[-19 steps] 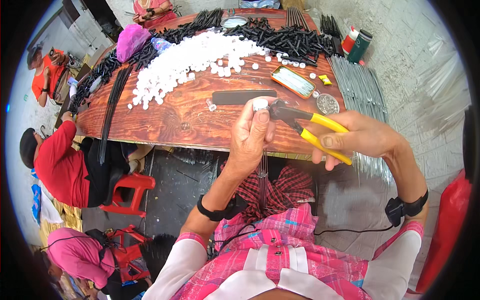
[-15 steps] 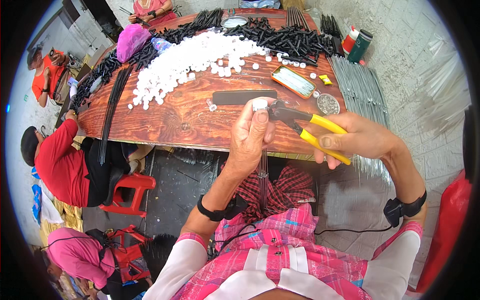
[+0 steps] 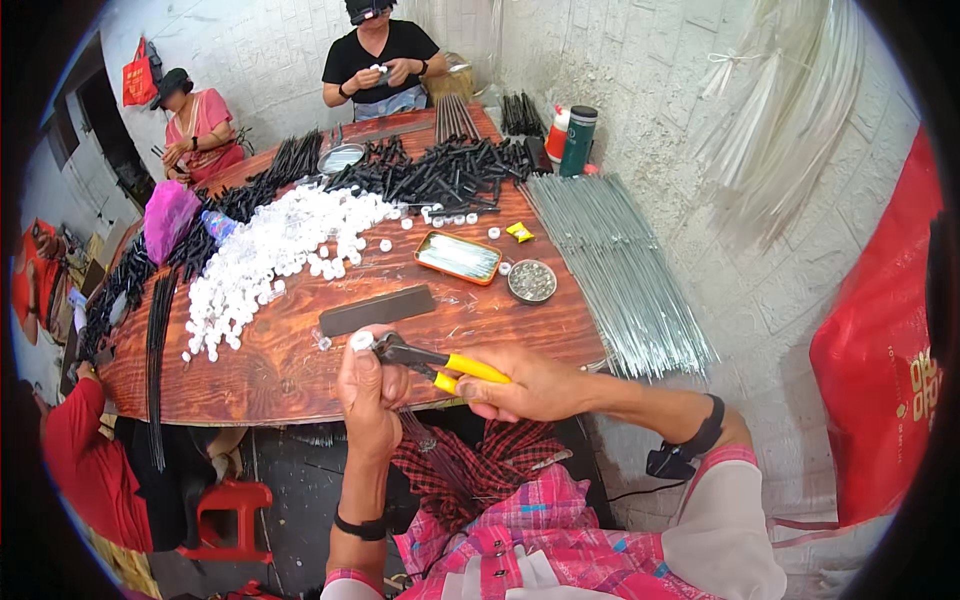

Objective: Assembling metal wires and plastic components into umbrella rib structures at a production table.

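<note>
Between the thumb and fingers of my left hand [image 3: 372, 395] is a small white round cap [image 3: 362, 341]. My right hand [image 3: 525, 383] is closed round a pair of end-cutting pliers [image 3: 425, 356] with yellow handles and dark jaws. The jaws meet the right side of the cap; exactly what they bite on is too small to tell. Below my left hand, thin metal rods [image 3: 432, 445] run down over the checked cloth on my lap; their upper ends are hidden. A dark flat bar [image 3: 377, 310] lies on the table just beyond the cap.
The wooden table [image 3: 270, 370] bears a heap of white caps [image 3: 270, 240], black tube-like parts [image 3: 430, 172], an oblong tin [image 3: 458, 257], a round dish of small pieces [image 3: 532, 282] and metal rods [image 3: 620, 265]. Two bottles [image 3: 578, 142] stand far right. Other people sit around the table.
The view has swung right and up, bringing a person in black at the far side into sight. The pliers' handles are closer together. The cap stays in my left fingers.
</note>
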A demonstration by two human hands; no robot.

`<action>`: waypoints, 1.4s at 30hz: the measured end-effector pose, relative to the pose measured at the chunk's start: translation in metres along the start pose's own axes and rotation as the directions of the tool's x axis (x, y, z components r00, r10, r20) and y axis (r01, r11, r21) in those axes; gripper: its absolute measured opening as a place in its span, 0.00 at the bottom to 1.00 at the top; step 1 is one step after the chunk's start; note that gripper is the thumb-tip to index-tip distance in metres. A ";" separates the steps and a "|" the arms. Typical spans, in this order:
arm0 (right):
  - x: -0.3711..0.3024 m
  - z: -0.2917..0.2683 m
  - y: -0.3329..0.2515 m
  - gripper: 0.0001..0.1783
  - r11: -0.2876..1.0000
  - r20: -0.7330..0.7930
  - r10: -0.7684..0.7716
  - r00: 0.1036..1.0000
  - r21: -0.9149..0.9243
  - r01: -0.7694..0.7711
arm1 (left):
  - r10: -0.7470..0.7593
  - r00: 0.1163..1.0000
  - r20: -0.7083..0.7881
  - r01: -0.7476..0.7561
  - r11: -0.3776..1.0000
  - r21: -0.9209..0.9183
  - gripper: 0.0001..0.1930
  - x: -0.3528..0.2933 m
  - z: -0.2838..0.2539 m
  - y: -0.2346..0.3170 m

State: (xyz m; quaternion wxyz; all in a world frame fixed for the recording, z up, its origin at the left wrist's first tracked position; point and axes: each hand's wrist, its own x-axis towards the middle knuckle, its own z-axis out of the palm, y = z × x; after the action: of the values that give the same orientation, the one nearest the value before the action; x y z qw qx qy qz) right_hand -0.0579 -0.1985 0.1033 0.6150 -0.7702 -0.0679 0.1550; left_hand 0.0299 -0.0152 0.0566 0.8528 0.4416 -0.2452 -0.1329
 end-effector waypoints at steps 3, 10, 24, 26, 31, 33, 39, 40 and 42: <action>0.001 0.007 0.006 0.13 0.996 -0.063 -0.089 0.994 -0.016 0.089 | -0.015 1.000 0.002 0.015 0.999 -0.040 0.20 -0.001 0.001 0.003; -0.014 -0.036 -0.042 0.14 0.965 -0.069 0.119 0.990 -0.228 -0.132 | -0.037 0.997 0.072 0.043 0.996 -0.083 0.22 0.009 0.004 0.001; -0.011 -0.044 -0.076 0.10 0.929 0.052 0.078 0.996 -0.367 -0.053 | -0.045 0.995 0.086 0.043 0.999 0.029 0.22 0.003 0.004 0.002; -0.010 -0.045 -0.076 0.11 0.921 0.064 0.065 0.996 -0.389 -0.035 | -0.010 0.997 0.072 0.000 0.991 0.133 0.21 0.003 0.005 0.002; -0.013 -0.050 -0.085 0.12 0.833 0.053 0.054 0.997 -0.554 -0.015 | 0.069 0.997 0.020 -0.072 0.964 0.256 0.20 0.003 0.015 -0.003; -0.013 -0.051 -0.080 0.14 0.806 0.070 -0.002 0.998 -0.590 0.043 | 0.110 0.994 -0.005 -0.103 0.943 0.315 0.20 0.001 0.018 -0.006; -0.011 -0.043 -0.050 0.15 0.735 0.023 -0.202 0.979 -0.657 0.167 | 0.060 0.998 -0.037 -0.044 0.941 0.336 0.21 0.004 0.023 -0.006; -0.011 -0.034 -0.045 0.15 0.733 0.007 -0.204 0.979 -0.662 0.158 | 0.059 0.998 -0.020 -0.049 0.943 0.330 0.21 0.007 0.023 -0.006; -0.011 -0.018 -0.035 0.14 0.754 -0.161 -0.202 0.966 -0.655 0.048 | 0.033 0.995 -0.090 -0.008 0.965 0.263 0.22 0.011 0.023 -0.008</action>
State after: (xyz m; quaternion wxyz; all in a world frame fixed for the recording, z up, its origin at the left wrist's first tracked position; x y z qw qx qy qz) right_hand -0.0592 -0.2097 0.1423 0.3248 -0.9405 -0.0996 -0.0064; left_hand 0.0272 -0.0402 0.0645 0.7987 0.5537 -0.2252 -0.0696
